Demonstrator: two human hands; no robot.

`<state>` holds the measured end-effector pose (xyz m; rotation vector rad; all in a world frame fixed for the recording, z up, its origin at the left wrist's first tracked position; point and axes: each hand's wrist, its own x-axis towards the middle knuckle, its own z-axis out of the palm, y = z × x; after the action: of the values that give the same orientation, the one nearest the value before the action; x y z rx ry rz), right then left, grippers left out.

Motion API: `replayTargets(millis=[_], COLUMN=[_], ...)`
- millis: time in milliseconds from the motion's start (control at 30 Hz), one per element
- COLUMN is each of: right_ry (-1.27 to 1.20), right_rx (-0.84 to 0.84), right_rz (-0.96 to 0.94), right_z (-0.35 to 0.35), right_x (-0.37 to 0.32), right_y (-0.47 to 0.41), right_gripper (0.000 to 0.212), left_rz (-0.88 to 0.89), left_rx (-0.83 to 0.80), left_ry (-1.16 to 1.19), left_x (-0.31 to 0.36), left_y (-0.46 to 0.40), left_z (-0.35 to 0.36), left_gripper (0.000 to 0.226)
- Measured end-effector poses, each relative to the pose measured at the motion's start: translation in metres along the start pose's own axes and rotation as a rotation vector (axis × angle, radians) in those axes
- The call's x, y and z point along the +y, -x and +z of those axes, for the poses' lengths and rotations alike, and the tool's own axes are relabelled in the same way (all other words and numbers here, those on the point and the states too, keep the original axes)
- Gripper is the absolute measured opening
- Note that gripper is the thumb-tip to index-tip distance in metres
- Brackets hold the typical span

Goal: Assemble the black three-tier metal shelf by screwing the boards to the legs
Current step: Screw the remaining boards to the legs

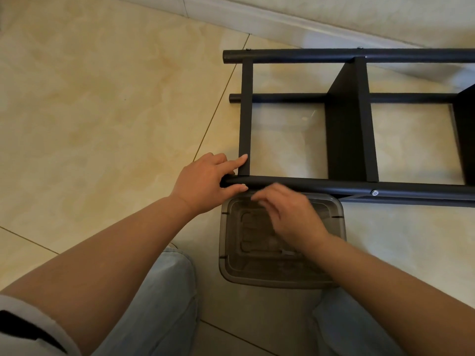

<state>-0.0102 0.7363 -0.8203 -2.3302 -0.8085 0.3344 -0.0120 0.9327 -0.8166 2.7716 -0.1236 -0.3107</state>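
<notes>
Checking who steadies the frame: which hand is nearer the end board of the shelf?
Left. The left hand touches the end board with its forefinger; the right hand hovers lower, over the plastic container.

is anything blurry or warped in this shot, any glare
Head view: the right hand is motion-blurred at the fingers, while the left hand is sharp on the shelf leg; wide-angle bend curves the baseboard; soft glare sits on the floor tiles.

- Both forearms are bare to the wrist; the left hand (203, 182) and right hand (290, 214) wear no gloves, rings or watch.
- A grey-and-black sleeve (28, 327) is pushed up the left arm.
- Light blue jeans (154, 304) cover both knees.
</notes>
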Motion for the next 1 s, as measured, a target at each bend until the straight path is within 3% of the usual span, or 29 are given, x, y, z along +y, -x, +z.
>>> replayTargets(millis=[33, 100, 267, 400, 667, 1000], right_ry=[0.025, 0.085, 0.286, 0.193, -0.075, -0.202], right_rx=[0.089, 0.095, -0.205, -0.354, -0.400, -0.495], right_rz=[-0.025, 0.052, 0.254, 0.326, 0.386, 0.439], right_z=[-0.008, -0.025, -0.031, -0.036, -0.040, -0.035], right_x=[0.000, 0.001, 0.011, 0.009, 0.007, 0.001], right_y=[-0.007, -0.023, -0.055, -0.065, -0.063, -0.062], right_gripper=[0.021, 0.023, 0.035, 0.035, 0.030, 0.028], left_rz=[-0.006, -0.018, -0.030, -0.033, -0.009, -0.039], left_rx=[-0.003, -0.014, -0.026, -0.011, -0.023, -0.091], left_ry=[-0.016, -0.059, -0.120, -0.127, -0.169, -0.220], left_x=[0.001, 0.003, 0.008, 0.009, 0.001, -0.003], left_y=[-0.001, -0.003, -0.006, -0.006, -0.002, 0.009], left_z=[-0.001, -0.002, -0.006, -0.007, -0.015, -0.020], left_gripper=[0.067, 0.071, 0.072, 0.071, 0.071, 0.072])
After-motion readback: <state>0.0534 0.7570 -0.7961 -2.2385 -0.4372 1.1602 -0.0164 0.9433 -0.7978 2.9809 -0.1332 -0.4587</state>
